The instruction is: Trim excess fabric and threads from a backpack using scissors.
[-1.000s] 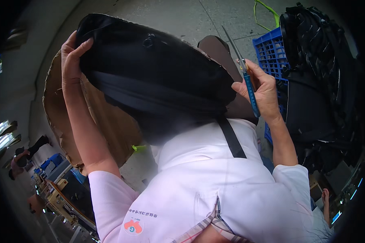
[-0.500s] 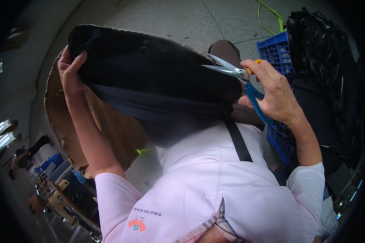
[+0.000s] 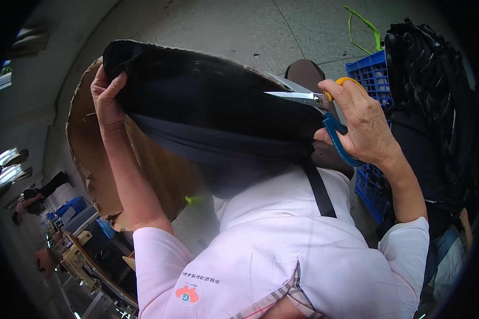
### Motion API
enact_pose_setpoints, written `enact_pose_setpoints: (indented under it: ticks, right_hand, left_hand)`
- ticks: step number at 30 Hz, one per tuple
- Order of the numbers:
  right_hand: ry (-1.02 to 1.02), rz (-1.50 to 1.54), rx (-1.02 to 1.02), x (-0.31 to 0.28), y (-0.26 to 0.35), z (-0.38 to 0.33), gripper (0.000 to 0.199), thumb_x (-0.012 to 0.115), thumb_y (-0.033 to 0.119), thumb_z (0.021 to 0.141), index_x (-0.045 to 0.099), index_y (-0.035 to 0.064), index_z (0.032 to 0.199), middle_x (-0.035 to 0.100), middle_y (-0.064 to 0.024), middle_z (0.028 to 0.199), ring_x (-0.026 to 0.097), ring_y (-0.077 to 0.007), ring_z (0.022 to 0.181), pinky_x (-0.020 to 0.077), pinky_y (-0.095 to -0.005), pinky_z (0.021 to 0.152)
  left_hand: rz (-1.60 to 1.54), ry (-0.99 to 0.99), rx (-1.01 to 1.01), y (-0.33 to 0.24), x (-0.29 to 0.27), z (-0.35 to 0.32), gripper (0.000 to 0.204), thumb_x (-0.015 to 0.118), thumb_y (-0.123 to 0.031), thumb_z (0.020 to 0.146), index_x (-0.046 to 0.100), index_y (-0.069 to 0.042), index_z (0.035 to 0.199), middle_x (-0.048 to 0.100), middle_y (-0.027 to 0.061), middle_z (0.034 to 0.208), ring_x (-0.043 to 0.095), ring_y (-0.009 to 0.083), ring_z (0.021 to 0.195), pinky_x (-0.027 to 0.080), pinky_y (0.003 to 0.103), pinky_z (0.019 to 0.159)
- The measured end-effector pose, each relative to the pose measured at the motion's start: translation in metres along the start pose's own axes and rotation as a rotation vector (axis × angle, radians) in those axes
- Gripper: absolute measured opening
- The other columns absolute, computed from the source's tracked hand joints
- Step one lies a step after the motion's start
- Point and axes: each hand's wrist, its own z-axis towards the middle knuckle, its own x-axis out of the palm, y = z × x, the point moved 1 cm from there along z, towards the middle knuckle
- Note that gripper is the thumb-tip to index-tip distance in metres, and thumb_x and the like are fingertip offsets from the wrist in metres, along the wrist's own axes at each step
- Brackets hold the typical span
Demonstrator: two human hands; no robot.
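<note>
A dark piece of black fabric (image 3: pixel 213 90) stretches from the upper left across to my knees, with a frayed pale edge along its far side. My left hand (image 3: pixel 108 97) pinches its left end between thumb and fingers. My right hand (image 3: pixel 364 119) holds scissors (image 3: pixel 318 101) with one yellow and one blue handle loop. The blades are spread at the far edge of the fabric. One blade lies over the black surface; the other is partly hidden beyond the edge. Folds of the fabric hang toward my lap.
Below the fabric at left stands an open cardboard box (image 3: pixel 82 154). On the right, a blue plastic crate (image 3: pixel 370 74) is beside a heap of black items (image 3: pixel 431 90). Sewing machines (image 3: pixel 74 250) stand at lower left, with another person (image 3: pixel 32 201) farther off.
The whole view has shifted slightly, moving the scene right and down. Relative to the fabric, the scissors have slid a little leftward, and their far blade is now more hidden.
</note>
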Motion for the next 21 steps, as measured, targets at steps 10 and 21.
enact_pose_setpoints:
  ticks: [10,21]
  right_hand:
    - [-0.007,0.056,-0.074,-0.006,0.006,0.002,0.058,0.065,0.047,0.073,0.05,0.0004,0.102,0.055,-0.0137,0.07,0.058,-0.0248,0.062,0.0479,-0.0315,0.055]
    - [0.044,0.107,-0.022,-0.016,0.017,0.001,0.054,0.068,0.044,0.071,0.05,0.0017,0.099,0.056,-0.0138,0.071,0.058,-0.0245,0.063,0.0469,-0.0318,0.056]
  left_hand:
    - [-0.034,-0.007,0.044,0.002,-0.007,-0.011,0.037,0.059,0.003,0.075,0.055,-0.001,0.112,0.062,0.0114,0.104,0.06,0.0215,0.094,0.049,0.034,0.084]
    - [-0.066,-0.016,0.081,0.0,-0.002,-0.019,0.039,0.061,0.003,0.073,0.055,-0.001,0.112,0.062,0.0108,0.104,0.06,0.0207,0.094,0.049,0.034,0.085]
